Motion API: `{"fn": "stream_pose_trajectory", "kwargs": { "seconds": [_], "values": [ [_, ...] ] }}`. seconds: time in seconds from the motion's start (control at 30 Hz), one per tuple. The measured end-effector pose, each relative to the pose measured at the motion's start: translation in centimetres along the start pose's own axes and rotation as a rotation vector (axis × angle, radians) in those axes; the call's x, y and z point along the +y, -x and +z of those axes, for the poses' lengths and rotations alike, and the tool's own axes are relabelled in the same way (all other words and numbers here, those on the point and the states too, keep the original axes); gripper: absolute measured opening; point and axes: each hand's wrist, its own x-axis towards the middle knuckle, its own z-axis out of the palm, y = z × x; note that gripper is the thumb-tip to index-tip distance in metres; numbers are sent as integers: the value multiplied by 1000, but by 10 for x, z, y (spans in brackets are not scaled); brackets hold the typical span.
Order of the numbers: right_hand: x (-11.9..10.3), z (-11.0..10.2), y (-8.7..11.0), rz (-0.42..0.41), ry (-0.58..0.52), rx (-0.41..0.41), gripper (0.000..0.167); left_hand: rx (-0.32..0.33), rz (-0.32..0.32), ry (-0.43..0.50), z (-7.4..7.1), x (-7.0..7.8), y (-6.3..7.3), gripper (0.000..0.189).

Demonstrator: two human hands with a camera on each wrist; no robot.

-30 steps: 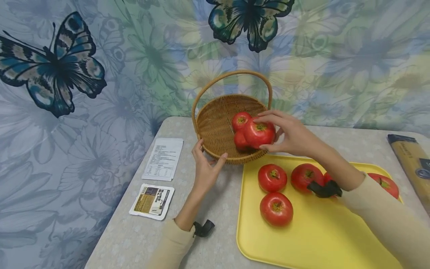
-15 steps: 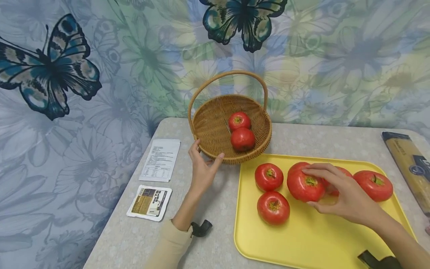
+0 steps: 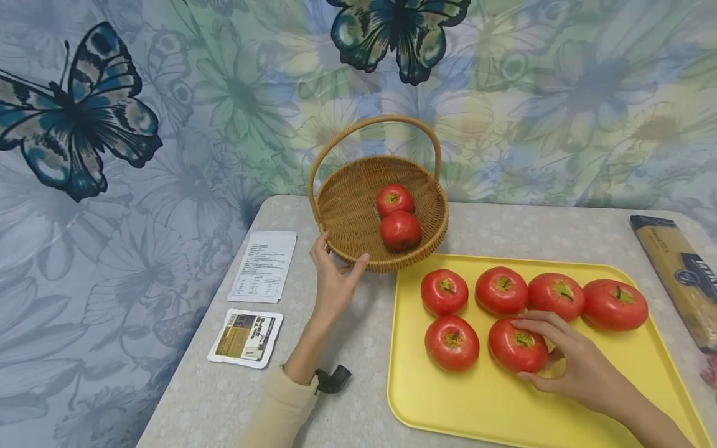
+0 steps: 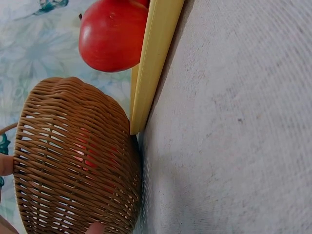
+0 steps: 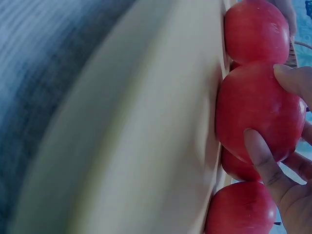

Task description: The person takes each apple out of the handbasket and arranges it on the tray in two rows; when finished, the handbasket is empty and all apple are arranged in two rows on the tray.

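Observation:
My left hand (image 3: 334, 280) holds the near-left rim of a brown wicker basket (image 3: 347, 205), which has a tall arched handle. The basket leans with its opening toward me, and two red apples (image 3: 400, 230) lie inside it. In the left wrist view the woven wall of the basket (image 4: 73, 161) shows between a finger and the thumb tip. My right hand (image 3: 577, 358) grips a red apple (image 3: 516, 348) in the front row on the yellow tray (image 3: 476, 410). Fingers and thumb curl round this apple (image 5: 258, 107) in the right wrist view. Several other apples (image 3: 501, 290) sit around it.
Left of the basket lie a white printed packet (image 3: 263, 267) and a smaller brown-and-white packet (image 3: 246, 338). A long brown package (image 3: 674, 274) rests at the table's right. A butterfly-print cloth (image 3: 504, 93) hangs behind the table.
My right hand has brought an apple out of the basket, rightward and down to the tray's front row. Two apples are left in the basket. My left hand stays at the rim.

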Motion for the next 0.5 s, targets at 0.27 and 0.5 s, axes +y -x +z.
{"fn": "stream_pose_trajectory", "kwargs": {
  "seconds": [0.27,0.5],
  "values": [
    [-6,3,-2,4,123,-38,83,29,23,22,4,-26,-6,86],
    [-26,-22,-31,-104,178,-47,86,30,44,14,4,-26,-7,88]
  ]
}}
